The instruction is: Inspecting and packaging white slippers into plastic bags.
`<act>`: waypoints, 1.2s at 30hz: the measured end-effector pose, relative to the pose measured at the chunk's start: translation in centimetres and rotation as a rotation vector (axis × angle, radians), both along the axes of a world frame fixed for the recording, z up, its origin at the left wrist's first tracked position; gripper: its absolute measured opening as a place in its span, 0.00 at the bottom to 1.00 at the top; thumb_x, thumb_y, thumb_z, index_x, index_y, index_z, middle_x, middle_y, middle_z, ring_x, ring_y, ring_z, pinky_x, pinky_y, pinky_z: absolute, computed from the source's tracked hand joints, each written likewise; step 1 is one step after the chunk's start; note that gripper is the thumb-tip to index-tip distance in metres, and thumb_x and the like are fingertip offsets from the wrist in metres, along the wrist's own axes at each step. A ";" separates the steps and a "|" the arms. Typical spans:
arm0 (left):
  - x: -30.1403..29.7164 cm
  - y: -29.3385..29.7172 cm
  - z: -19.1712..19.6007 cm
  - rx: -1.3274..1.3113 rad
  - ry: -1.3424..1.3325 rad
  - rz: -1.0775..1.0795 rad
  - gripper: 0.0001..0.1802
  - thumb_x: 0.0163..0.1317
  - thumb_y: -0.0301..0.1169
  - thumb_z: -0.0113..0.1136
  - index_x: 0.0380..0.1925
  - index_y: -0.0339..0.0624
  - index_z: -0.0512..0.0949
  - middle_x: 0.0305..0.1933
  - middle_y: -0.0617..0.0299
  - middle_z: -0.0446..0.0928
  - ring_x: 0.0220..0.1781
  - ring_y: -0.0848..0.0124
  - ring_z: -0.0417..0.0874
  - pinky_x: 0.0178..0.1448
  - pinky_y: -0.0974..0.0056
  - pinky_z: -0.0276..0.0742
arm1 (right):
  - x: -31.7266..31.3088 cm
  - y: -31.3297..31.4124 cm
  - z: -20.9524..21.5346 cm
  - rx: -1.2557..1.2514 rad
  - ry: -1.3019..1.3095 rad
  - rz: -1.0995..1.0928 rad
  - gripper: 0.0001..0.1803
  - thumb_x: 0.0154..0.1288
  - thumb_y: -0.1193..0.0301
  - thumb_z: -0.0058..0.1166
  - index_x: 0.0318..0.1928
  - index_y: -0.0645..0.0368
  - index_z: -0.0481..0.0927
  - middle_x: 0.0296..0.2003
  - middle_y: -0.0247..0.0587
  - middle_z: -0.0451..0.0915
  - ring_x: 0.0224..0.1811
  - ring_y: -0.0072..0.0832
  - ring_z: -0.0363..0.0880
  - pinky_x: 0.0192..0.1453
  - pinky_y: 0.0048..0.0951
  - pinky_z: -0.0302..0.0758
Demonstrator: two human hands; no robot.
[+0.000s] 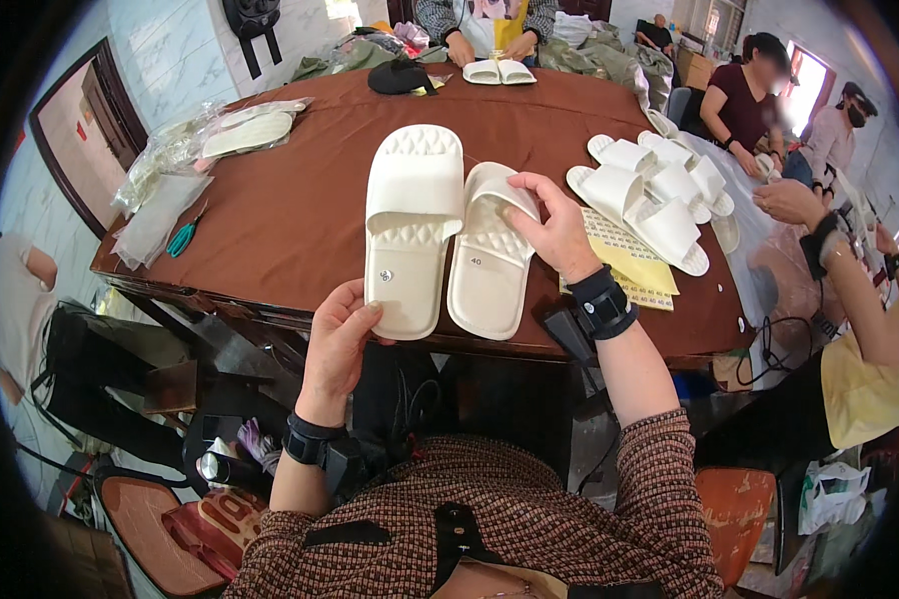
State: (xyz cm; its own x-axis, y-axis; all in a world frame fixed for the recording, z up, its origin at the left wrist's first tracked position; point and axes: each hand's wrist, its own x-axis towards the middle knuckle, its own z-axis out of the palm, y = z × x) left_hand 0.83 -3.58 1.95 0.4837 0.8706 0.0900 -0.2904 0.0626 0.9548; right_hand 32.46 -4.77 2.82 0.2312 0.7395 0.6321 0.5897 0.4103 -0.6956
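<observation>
In front of me are two white slide slippers, held side by side with their heels toward me. My left hand [342, 334] pinches the heel of the left slipper [406, 275], thumb on top of the insole. That slipper has a wide strap and a small round sticker on its footbed. With the thumb and fingers of my right hand [557, 228] I grip the strap of the right slipper [483, 285], which looks shorter and tilted. Dark printing shows on its footbed. Under and beside my right wrist lie yellow label sheets [637, 265].
A pile of white slippers [654, 195] rests right of the label sheets on the brown table [300, 200]. Teal-handled scissors [182, 238] and plastic bags [160, 205] lie at the left. Across the table a person handles another pair [499, 72]. Other people work at the right.
</observation>
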 end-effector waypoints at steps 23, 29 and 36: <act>0.3 0.2 -1.2 0.079 0.041 0.007 0.20 0.67 0.27 0.58 0.57 0.30 0.73 0.45 0.57 0.84 0.39 0.73 0.84 0.41 0.69 0.80 | 0.9 0.1 0.0 0.135 -0.214 -0.111 0.21 0.56 0.70 0.65 0.51 0.59 0.78 0.47 0.47 0.83 0.48 0.44 0.80 0.54 0.39 0.76; 0.3 0.0 -0.9 0.069 0.060 0.006 0.20 0.68 0.27 0.57 0.58 0.29 0.72 0.45 0.58 0.83 0.40 0.74 0.84 0.40 0.71 0.79 | 0.5 0.4 -0.2 0.079 -0.183 -0.137 0.21 0.55 0.69 0.66 0.51 0.56 0.79 0.44 0.46 0.83 0.47 0.44 0.81 0.54 0.39 0.77; 0.2 0.0 -0.5 0.075 0.032 0.016 0.20 0.68 0.27 0.58 0.57 0.28 0.72 0.43 0.56 0.84 0.39 0.72 0.84 0.40 0.70 0.79 | 0.5 0.5 -0.2 0.096 -0.195 -0.096 0.21 0.57 0.67 0.66 0.51 0.57 0.79 0.47 0.47 0.83 0.50 0.45 0.80 0.56 0.39 0.76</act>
